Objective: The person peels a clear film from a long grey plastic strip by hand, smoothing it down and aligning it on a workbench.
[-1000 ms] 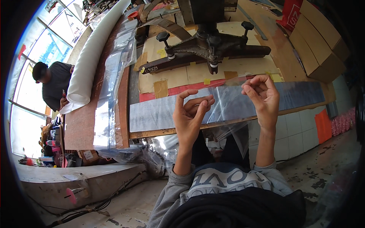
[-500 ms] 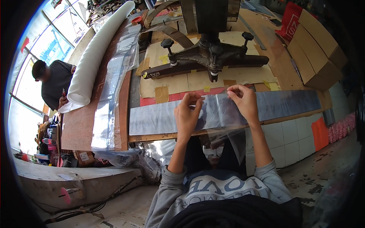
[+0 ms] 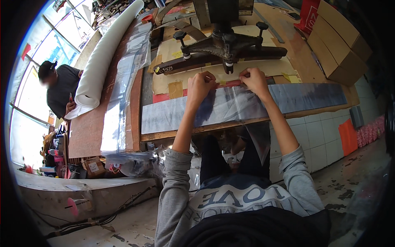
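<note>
A thin clear plastic sheet (image 3: 245,103) lies across the long greyish strip (image 3: 164,114) at the table's front edge. Part of the sheet hangs over that edge towards my lap. My left hand (image 3: 200,87) pinches the sheet's far left corner, its fingertips pressed together. At the far right corner, my right hand (image 3: 255,84) holds the same sheet between thumb and fingers. Both hands are just in front of the dark metal press bar (image 3: 263,52), above the red band (image 3: 163,96) bordering the tan board (image 3: 162,84).
Black knobs (image 3: 179,36) stick up from the press. To the left are clear plastic sheets (image 3: 119,94) and a large white roll (image 3: 103,57), with another person (image 3: 61,88) beside it. A cardboard box (image 3: 337,49) stands at the right.
Both my hands have moved away from me, closer to the press bar, drawing the clear sheet along. The other person has shifted slightly.
</note>
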{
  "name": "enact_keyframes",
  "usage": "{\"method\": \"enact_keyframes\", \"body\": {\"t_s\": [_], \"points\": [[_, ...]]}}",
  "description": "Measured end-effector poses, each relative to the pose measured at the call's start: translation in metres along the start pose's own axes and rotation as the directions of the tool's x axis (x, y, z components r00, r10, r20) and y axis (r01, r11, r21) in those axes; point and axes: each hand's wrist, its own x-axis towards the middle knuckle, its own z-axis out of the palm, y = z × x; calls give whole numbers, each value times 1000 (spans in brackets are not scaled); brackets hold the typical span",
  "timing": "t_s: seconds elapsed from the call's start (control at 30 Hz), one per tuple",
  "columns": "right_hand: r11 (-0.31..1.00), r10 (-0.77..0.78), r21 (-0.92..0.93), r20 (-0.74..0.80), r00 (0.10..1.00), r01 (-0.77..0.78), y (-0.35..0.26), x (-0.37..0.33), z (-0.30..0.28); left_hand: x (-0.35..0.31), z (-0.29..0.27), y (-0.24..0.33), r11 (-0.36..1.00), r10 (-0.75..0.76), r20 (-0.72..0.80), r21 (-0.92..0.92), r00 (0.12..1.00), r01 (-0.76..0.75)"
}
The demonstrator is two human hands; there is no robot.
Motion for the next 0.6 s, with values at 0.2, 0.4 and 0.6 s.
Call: {"method": "enact_keyframes", "body": {"t_s": [0.2,0.4,0.6], "points": [[997,-11,70,-2,1000,11,8,2,7,-3,8,-8,999,-2,-38,40,999,3],[998,-55,7,-122,991,56,11,30,21,12,21,-17,979,203,-212,66,956,-193],[994,-105,-7,-219,970,106,20,30,28,-6,20,-7,935,243,-107,289,964,-204]]}}
